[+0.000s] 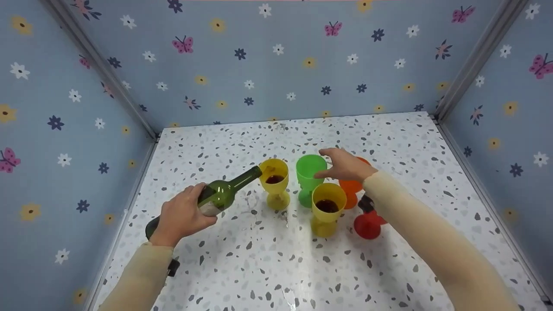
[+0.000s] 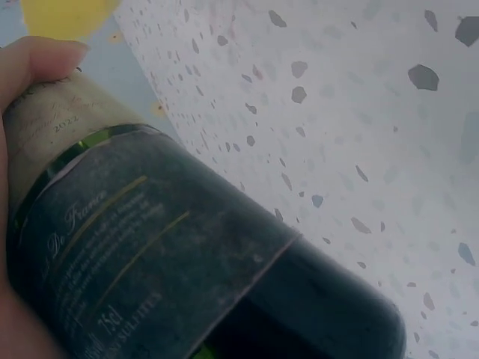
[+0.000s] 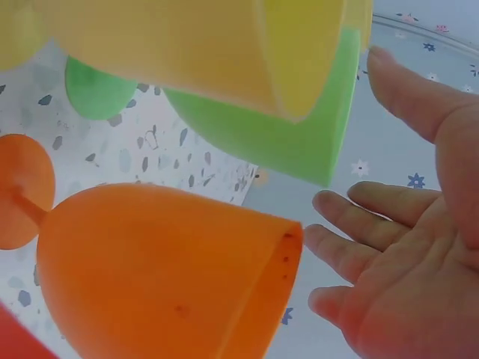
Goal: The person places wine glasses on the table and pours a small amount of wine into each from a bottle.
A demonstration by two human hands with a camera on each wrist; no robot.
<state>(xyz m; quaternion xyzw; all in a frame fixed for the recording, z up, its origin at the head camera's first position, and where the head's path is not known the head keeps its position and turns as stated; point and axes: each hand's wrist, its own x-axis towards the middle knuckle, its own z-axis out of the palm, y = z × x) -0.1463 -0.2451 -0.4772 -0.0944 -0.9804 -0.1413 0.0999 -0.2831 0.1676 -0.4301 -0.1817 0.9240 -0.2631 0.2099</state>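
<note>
My left hand (image 1: 183, 214) grips a green glass wine bottle (image 1: 220, 194) round its body, tilted with its neck over the rim of the left yellow goblet (image 1: 278, 183), which has dark liquid inside. The bottle's pale and dark labels (image 2: 112, 224) show in the left wrist view. My right hand (image 1: 344, 165) is held beside the green goblet (image 1: 311, 172), thumb and fingers spread apart around nothing. In the right wrist view the fingers (image 3: 352, 254) are near the rims of the green goblet and the orange goblet (image 3: 157, 262).
A second yellow goblet (image 1: 328, 209) with dark liquid stands in front of the green one. An orange goblet (image 1: 351, 190) and a red goblet (image 1: 367, 225) stand at the right, partly hidden by my right arm. Patterned walls (image 1: 276, 65) enclose the speckled table (image 1: 242, 268).
</note>
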